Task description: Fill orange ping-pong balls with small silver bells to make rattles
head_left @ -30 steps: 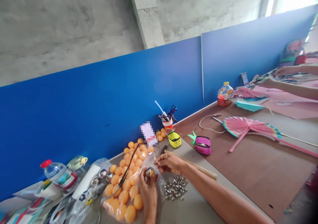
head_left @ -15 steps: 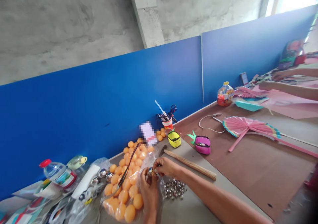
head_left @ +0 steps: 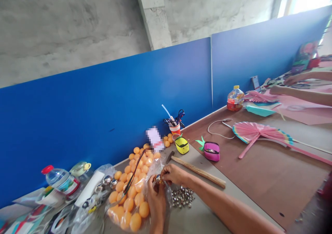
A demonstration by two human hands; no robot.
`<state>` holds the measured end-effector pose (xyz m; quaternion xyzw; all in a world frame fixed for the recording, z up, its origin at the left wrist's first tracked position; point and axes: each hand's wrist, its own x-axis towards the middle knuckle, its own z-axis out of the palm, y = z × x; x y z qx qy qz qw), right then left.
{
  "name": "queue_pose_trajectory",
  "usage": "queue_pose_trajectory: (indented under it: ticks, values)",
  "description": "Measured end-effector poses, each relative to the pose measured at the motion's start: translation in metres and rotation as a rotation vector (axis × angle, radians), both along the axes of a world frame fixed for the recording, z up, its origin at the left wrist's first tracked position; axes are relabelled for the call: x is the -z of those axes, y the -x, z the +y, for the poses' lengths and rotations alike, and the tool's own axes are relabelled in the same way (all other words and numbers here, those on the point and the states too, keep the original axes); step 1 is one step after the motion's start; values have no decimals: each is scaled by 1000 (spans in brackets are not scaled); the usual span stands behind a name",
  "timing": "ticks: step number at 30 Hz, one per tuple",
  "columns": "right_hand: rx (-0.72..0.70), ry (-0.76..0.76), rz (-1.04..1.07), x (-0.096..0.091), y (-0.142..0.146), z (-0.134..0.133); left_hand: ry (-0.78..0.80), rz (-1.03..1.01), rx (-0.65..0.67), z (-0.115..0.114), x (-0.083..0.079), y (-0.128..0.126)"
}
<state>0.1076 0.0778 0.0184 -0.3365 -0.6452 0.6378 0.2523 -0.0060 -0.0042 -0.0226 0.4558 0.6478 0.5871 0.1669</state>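
My left hand (head_left: 156, 201) is closed around a small shiny silver ball (head_left: 158, 179), just above the edge of a clear plastic bag. Against the ball's right side, the fingers of my right hand (head_left: 171, 174) are pinched together; whatever they pinch is too small or hidden to make out. Orange plastic balls (head_left: 132, 192) fill the bag to the left of my left hand, with a dark cord lying across them. Below my right wrist lies a pile of small silver metal beads (head_left: 183, 197). A hammer (head_left: 198, 171) with a wooden handle rests behind my right forearm.
A yellow pouch (head_left: 182, 145) and a magenta pouch (head_left: 212, 151) sit beyond the hammer. Behind them stands a cup of tools (head_left: 174, 128). Bottles (head_left: 63, 182) and plastic bags crowd the left. A pink folding fan (head_left: 259, 132) lies right, near another person's arms (head_left: 303, 94).
Both hands stay around the silver ball almost unmoved, with only a slight shift of the fingers. Nothing else visibly differs.
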Motion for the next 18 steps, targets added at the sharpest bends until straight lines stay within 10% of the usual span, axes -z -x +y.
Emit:
queue_pose_trajectory:
  ticks: [18]
  values:
    - [124, 73, -40, 12, 12, -6, 46, 65, -7, -3, -4, -3]
